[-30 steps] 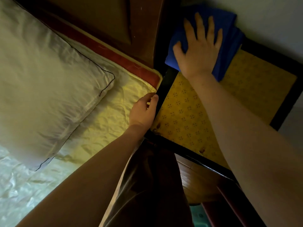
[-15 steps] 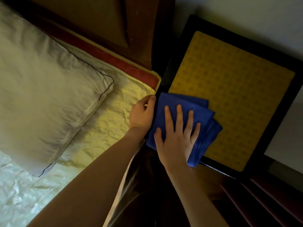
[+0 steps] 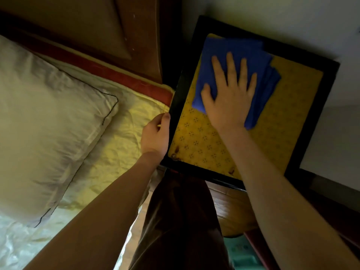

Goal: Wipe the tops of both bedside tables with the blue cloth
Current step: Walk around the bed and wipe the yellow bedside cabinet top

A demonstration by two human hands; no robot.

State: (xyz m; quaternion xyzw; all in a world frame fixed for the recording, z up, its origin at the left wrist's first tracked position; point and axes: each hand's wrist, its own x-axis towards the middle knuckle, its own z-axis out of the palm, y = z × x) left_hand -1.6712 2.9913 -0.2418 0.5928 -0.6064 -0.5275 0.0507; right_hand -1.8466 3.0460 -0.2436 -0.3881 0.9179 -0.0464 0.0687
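Note:
A bedside table [image 3: 276,137] with a black frame and a yellow patterned top stands right of the bed. The folded blue cloth [image 3: 229,53] lies on the far left part of that top. My right hand [image 3: 231,94] presses flat on the cloth, fingers spread and pointing away from me. My left hand [image 3: 155,136] grips the table's left black edge, thumb on top, between the table and the mattress. Only this one bedside table is in view.
A white pillow [image 3: 44,121] lies on the yellow sheet [image 3: 124,141] at the left. The dark wooden headboard [image 3: 93,26] runs along the top. A pale wall [image 3: 292,22] borders the table's far side. My dark-clothed leg [image 3: 181,227] is below, over the wooden floor.
My right hand has pushed the blue cloth from the table's near left corner up to the far left part of the top. My left hand has kept its grip on the table edge.

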